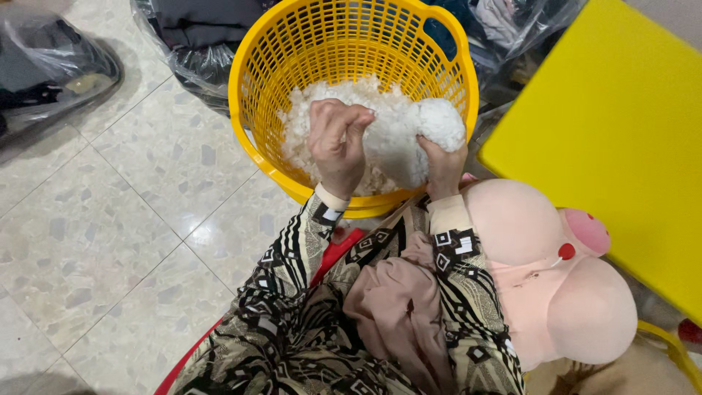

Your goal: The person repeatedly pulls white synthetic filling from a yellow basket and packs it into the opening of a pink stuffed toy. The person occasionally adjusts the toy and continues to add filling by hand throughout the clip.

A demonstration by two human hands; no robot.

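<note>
A round yellow plastic basket (263, 66) stands on the tiled floor and holds a heap of white fluffy stuffing (329, 99). My left hand (336, 143) is closed around a clump of this stuffing over the basket's near rim. My right hand (441, 167) grips another white wad (439, 123) of stuffing at the basket's right side. A pink plush pig toy (556, 285) rests against my right forearm and lap. Both sleeves are patterned black and beige.
A yellow table top (621, 139) fills the right side. Dark plastic bags (197, 44) of cloth lie behind the basket, and another bag (51, 66) lies at the far left. Pale speckled floor tiles (110, 219) spread to the left.
</note>
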